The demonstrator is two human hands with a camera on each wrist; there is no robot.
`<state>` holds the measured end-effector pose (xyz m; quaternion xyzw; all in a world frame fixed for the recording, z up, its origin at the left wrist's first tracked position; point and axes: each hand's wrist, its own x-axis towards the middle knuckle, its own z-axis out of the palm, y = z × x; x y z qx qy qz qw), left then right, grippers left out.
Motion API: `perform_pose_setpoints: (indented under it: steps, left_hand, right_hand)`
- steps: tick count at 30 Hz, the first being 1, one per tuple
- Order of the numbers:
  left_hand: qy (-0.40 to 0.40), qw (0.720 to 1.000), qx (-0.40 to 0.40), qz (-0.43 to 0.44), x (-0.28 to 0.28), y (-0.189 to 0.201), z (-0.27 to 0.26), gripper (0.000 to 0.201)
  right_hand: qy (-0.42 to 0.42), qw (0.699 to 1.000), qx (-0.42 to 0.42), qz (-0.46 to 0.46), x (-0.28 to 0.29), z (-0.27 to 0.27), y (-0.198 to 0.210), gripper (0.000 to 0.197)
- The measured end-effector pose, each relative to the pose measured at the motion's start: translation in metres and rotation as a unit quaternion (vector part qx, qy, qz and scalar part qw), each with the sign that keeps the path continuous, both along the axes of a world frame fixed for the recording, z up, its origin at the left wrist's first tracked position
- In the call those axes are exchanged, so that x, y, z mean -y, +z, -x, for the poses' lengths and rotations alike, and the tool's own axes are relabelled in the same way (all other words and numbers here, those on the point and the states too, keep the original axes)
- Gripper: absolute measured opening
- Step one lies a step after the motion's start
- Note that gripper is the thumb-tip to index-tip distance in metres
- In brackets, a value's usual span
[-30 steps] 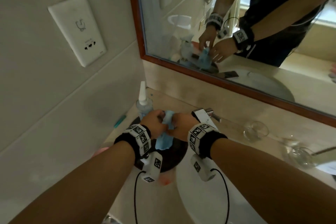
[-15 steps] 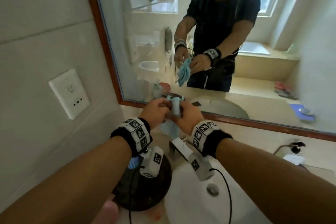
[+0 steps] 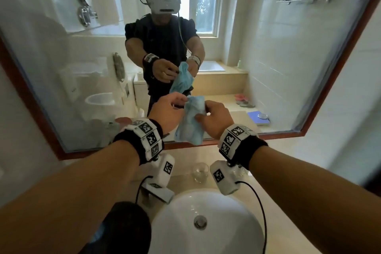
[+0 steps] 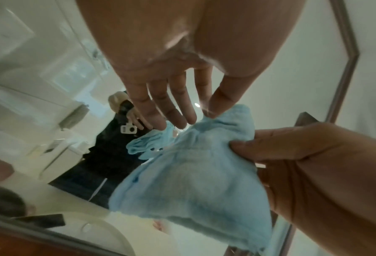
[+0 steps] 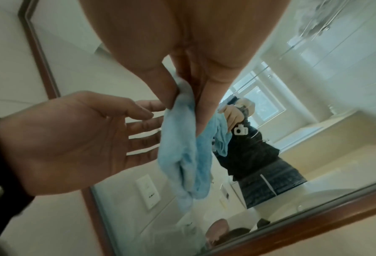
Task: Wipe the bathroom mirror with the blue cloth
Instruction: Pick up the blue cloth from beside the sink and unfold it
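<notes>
The blue cloth (image 3: 190, 123) hangs bunched in the air just in front of the bathroom mirror (image 3: 268, 57), above the counter's back edge. My right hand (image 3: 201, 113) pinches its upper right part between thumb and fingers (image 5: 201, 110). My left hand (image 3: 183, 100) is at the cloth's upper left. In the left wrist view its fingers (image 4: 178, 110) are straight and spread, and the thumb tip touches the top edge of the cloth (image 4: 196, 173). The mirror has a brown wooden frame (image 3: 334, 80) and reflects me with the cloth.
Below my hands lie a white basin (image 3: 175, 229), a chrome faucet (image 3: 158, 189) and a clear glass (image 3: 200, 171) on the beige counter. A dark round object (image 3: 127, 225) sits at the lower left. A tiled wall stands to the right of the mirror.
Both hands have lifted the cloth from over the counter up in front of the mirror glass. My left hand's fingers have straightened off the cloth; the right hand keeps its pinch.
</notes>
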<state>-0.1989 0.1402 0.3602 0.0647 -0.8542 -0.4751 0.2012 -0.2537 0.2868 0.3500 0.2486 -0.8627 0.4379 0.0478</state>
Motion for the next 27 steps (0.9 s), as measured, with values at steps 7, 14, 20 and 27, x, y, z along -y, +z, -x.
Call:
perform_pose_setpoints:
  steps: [7,14,20,27]
  left_hand:
    - [-0.039,0.997,0.005,0.067,-0.053,0.011,0.038,0.040]
    - [-0.002,0.983,-0.059,0.175,-0.109,0.047,0.078,0.038]
    - [0.085,0.957,-0.106,0.258,-0.162,0.078,0.126,0.041]
    - [0.116,0.937,-0.145,0.296,-0.206,0.101,0.173,0.051]
  right_hand:
    - [-0.083,0.996,-0.013,0.021,-0.064,0.019,0.014,0.012]
    - [-0.123,0.991,-0.041,0.041,-0.136,0.055,0.046,0.018]
    - [-0.140,0.987,-0.042,0.068,-0.200,0.105,0.071,0.014]
    - [-0.133,0.982,-0.068,0.119,-0.257,0.154,0.099,0.018]
